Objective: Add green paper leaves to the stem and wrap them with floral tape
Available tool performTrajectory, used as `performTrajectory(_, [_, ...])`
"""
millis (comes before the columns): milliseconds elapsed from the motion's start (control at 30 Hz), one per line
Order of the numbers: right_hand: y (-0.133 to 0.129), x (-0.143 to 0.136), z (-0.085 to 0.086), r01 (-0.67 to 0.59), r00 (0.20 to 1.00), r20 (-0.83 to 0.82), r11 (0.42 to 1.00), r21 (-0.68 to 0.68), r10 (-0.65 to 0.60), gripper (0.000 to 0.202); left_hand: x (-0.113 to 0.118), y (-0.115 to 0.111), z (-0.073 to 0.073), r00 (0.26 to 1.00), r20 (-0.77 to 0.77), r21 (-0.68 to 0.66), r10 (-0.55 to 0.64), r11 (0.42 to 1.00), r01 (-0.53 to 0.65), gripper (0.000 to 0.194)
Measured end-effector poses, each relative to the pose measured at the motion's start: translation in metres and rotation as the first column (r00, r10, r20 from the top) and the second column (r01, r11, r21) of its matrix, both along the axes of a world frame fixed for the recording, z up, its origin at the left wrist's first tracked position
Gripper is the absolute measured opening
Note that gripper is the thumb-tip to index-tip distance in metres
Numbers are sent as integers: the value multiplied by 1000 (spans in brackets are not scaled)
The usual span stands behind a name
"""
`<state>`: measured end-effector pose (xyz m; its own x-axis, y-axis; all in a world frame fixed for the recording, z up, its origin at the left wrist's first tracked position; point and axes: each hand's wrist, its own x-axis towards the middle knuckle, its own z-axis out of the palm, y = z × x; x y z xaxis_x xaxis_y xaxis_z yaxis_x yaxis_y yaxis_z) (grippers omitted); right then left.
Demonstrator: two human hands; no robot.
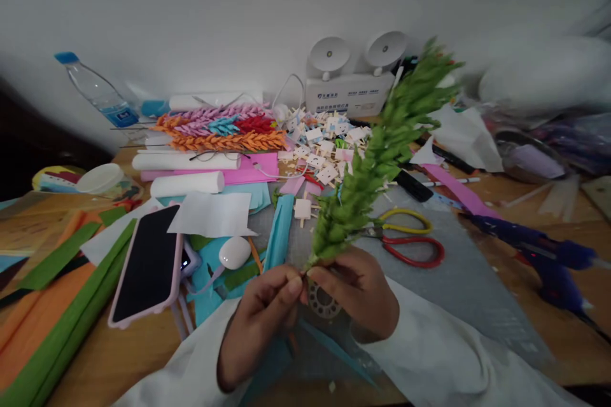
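A long green paper leaf spray (363, 178) leans up and to the right, its lower end between my hands. My right hand (360, 292) is closed around the base of its stem. Beside it, my left hand (267, 305) pinches at the stem's bottom end, thumb and forefinger together; whatever else those fingertips hold is too small to make out. Just below the fingers lies a round disc with holes (324, 300), partly covered by my right hand. Red and yellow handled scissors (413, 248) rest on the grey cutting mat (458, 292), right of the spray.
A phone (147, 261) and green and orange crepe paper (62, 318) lie at left. Coloured finished sprays (224, 130), white rolls (186, 162) and a bottle (102, 92) are behind. Small white pieces (327, 146) pile up before an emergency lamp (351, 92). A glue gun (539, 254) lies right.
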<state>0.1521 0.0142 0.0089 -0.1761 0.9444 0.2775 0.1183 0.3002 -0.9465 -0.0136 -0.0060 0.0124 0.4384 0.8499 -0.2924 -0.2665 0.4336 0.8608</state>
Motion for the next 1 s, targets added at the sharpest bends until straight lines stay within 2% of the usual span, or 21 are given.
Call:
performTrajectory(100, [8,2,4,-51,997,-46,997,66,54,18,-1,4,7,985,159,-97,69,994,-54,28])
performTrajectory(133, [10,3,5,-35,998,-43,997,75,38,19,-2,5,11,976,201,-142,86,988,-58,27])
performTrajectory(200, [13,6,6,44,999,-14,994,96,-43,21,-4,7,20,960,261,-202,101,978,-48,24])
performTrajectory(300, [16,17,7,179,982,33,972,154,-186,28,-13,7,32,941,314,-209,127,976,-62,19])
performTrajectory(433, [16,47,6,316,931,104,916,249,-349,29,-27,-5,45,912,387,-212,139,975,-59,19])
performTrajectory(500, [13,66,4,346,896,178,891,294,-406,26,-34,-16,51,908,378,-233,179,968,-94,22])
performTrajectory(600, [9,94,-6,295,837,354,888,352,-418,15,-43,-34,59,915,261,-270,307,934,-236,26])
performTrajectory(667, [7,111,-16,230,785,478,902,366,-394,16,-47,-47,62,914,179,-305,363,904,-299,29])
performTrajectory(767, [9,131,-30,159,684,635,923,349,-358,32,-53,-65,61,920,139,-365,366,883,-296,34])
performTrajectory(833, [12,141,-36,126,616,716,938,323,-329,37,-58,-77,55,927,147,-370,346,888,-273,35])
performTrajectory(1000, [21,152,-32,6,484,849,971,239,-212,43,-68,-99,38,924,221,-365,312,905,-218,35])
